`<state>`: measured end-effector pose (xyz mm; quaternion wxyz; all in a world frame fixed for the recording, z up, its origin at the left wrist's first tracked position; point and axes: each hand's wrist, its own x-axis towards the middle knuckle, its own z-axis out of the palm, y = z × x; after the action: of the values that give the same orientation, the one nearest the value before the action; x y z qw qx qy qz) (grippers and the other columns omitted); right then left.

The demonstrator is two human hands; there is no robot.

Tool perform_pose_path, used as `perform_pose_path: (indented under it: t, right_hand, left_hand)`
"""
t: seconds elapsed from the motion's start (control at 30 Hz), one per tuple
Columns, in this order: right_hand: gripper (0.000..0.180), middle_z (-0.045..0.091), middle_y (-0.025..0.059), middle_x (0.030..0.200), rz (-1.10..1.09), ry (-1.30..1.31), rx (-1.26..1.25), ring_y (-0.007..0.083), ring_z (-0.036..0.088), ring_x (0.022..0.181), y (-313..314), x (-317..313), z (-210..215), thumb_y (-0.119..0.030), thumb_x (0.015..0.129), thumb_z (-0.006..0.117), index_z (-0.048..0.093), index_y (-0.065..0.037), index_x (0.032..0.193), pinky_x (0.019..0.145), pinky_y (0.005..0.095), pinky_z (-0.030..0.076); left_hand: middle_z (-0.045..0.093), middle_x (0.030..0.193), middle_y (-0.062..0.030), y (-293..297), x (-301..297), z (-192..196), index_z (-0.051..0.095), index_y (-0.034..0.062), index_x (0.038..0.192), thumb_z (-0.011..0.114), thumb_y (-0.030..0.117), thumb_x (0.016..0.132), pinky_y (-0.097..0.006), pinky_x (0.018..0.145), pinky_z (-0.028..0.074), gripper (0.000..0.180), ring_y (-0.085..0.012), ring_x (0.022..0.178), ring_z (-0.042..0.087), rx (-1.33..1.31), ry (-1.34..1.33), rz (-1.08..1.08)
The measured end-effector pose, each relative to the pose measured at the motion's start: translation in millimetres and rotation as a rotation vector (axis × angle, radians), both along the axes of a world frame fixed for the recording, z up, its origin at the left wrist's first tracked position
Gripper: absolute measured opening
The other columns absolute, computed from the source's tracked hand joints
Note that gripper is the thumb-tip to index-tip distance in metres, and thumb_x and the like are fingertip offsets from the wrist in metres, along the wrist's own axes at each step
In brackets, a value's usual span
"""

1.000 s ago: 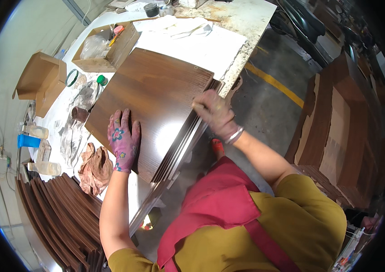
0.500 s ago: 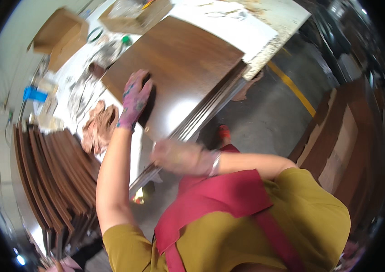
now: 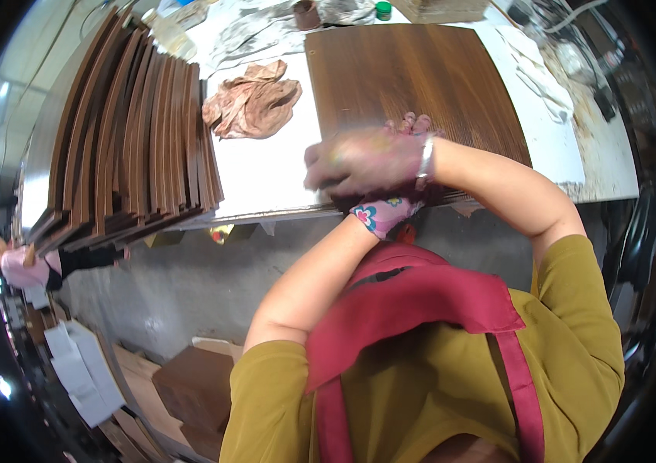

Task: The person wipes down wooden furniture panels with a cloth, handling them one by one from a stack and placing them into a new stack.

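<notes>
A wood-grain brown panel (image 3: 413,73) lies flat on the white worktable. At its near edge my gloved left hand (image 3: 411,124) reaches forward with its fingers stretched out on the panel. Only those fingertips and the flower-patterned cuff show, since the right hand covers the rest. Crossing over it, my right hand (image 3: 366,163), in a stained glove with a pale band at the wrist, hangs over the near left corner of the panel. Motion blurs its fingers, so its grip cannot be made out. To the left lies a crumpled, brown-stained cloth (image 3: 254,102).
Several brown panels (image 3: 131,139) stand on edge in a row at the table's left end. A brown cup (image 3: 306,14) and a green-capped jar (image 3: 383,10) stand behind the flat panel. White cloths (image 3: 536,73) lie to the right. Another person (image 3: 27,266) is far left.
My view has turned to the left. My right hand has moved from the near table edge to across my left hand. My left hand's fingers now rest near the panel's front edge.
</notes>
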<state>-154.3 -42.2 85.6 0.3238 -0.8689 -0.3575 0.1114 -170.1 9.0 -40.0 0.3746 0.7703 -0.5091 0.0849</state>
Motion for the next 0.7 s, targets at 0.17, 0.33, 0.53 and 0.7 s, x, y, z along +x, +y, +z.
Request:
perform_pose_path:
  t: [0.17, 0.33, 0.53, 0.7]
  right_hand:
    - [0.008, 0.057, 0.0126, 0.084, 0.27, -0.028, -0.076, 0.0317, 0.059, 0.076, 7.0, 28.1, -21.9, -0.012, 0.081, 0.06, 0.058, -0.004, 0.082, 0.066, 0.0425, 0.047]
    - [0.01, 0.06, 0.0135, 0.09, 0.325, -0.187, -0.109, 0.0346, 0.062, 0.087, 4.1, 60.8, -32.8, -0.015, 0.082, 0.06, 0.061, -0.005, 0.081, 0.072, 0.0439, 0.051]
    - [0.009, 0.06, 0.0146, 0.09, 0.402, -0.111, -0.086, 0.0351, 0.061, 0.085, 1.9, 59.5, -30.6, -0.014, 0.085, 0.059, 0.061, -0.005, 0.084, 0.07, 0.0443, 0.048]
    - [0.009, 0.061, 0.0158, 0.091, 0.192, -0.271, -0.064, 0.0358, 0.061, 0.084, -37.6, 118.9, -35.3, -0.011, 0.085, 0.058, 0.062, -0.003, 0.088, 0.071, 0.0446, 0.048]
  left_hand:
    - [0.038, 0.149, -0.0182, 4.8, -11.6, 19.5, 0.035, 0.014, 0.146, 0.046, 0.048, 0.094, -0.044, 0.113, 0.029, 0.064, -0.0364, 0.137, 0.037, 0.386, 0.173, 0.042]
    - [0.034, 0.152, -0.0206, 7.8, -11.2, 45.1, 0.028, 0.0174, 0.153, 0.042, 0.06, 0.094, -0.046, 0.114, 0.027, 0.074, -0.0362, 0.14, 0.034, 0.623, 0.445, 0.043]
    - [0.032, 0.154, -0.0192, 4.0, -13.3, 59.2, 0.033, 0.0121, 0.15, 0.044, 0.06, 0.093, -0.046, 0.116, 0.023, 0.075, -0.0361, 0.142, 0.03, 0.73, 0.565, 0.084]
    - [0.036, 0.151, -0.013, -0.7, -6.1, 57.4, 0.039, 0.0119, 0.147, 0.051, 0.056, 0.09, -0.049, 0.117, 0.018, 0.073, -0.0339, 0.144, 0.024, 0.472, 0.084, 0.105]
